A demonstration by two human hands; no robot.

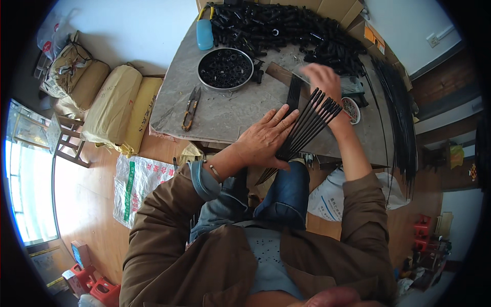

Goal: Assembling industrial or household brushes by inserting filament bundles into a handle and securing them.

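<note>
My left hand reaches over the table's front edge, its fingers stretched across thin black rods and its thumb below them. A fan of black rods with thicker tips lies between thumb and fingers, spreading up to the right. Other black rods lie flat on the table under the fingertips. Beyond the fan's tips is my right hand, raised and smeared by motion. Its fingers point left, and whether they hold anything cannot be made out. Beside my right wrist stands a small white tub of little pieces.
A round metal bowl of black rings stands on the table, with scissor-like snips to its left. Black plastic parts are heaped at the back, near a blue case. Long black rods hang over the right edge.
</note>
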